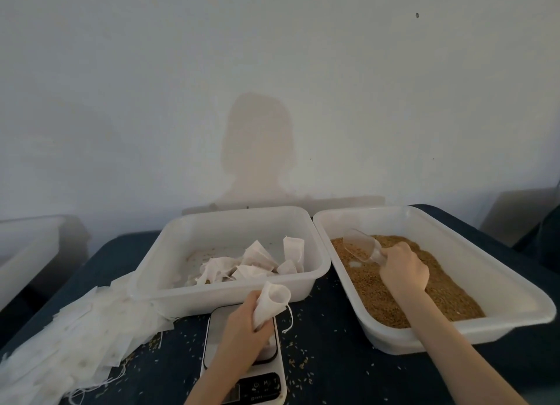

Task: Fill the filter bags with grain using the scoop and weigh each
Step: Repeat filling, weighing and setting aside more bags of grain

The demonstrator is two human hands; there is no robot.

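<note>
1. Head view is showing the person's left hand (247, 321) reaching forward over the scale (242, 356), its fingers curling round an empty filter bag (271, 303) and holding it upright with the mouth gaping open toward the top.
2. The right hand (404, 268) is stretching out over the right tub (515, 292), wrist bent down, fingers wrapping the handle of the clear scoop (362, 248).
3. The scoop is pointing up and to the left, its bowl lying low against the grain (378, 295) that is covering the tub's floor.
4. Filled bags (251, 265) are lying in a heap in the middle tub (230, 295), which is sitting just behind the scale.
5. A stack of flat empty bags (75, 338) is fanning out on the dark table (348, 374) to the left of the scale, with loose kernels scattering around it.
6. Both forearms are coming in bare from the bottom edge.
</note>
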